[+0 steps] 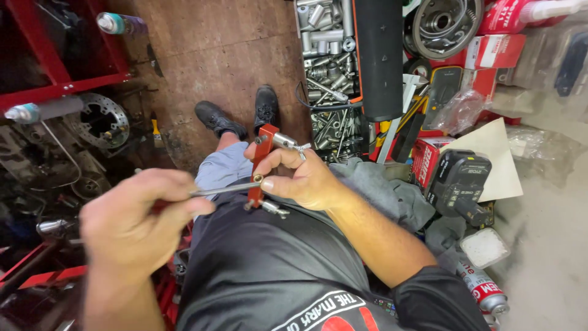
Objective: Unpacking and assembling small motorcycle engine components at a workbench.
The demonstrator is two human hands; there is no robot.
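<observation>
The right hand [306,181] is closed around a flat red metal bar [261,160] with shiny wing bolts. The left hand [131,224] is curled tight on a thin steel rod [223,190], whose tip meets the bar.

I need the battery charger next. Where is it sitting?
In the head view, the black charger sits on the right, on the cluttered bench beside a red box and a beige card, right of the right hand.

Repair workshop, tray of loose sockets [327,67], brake disc [101,121], spray cans [484,288], oil-stained floor [214,55]
</observation>
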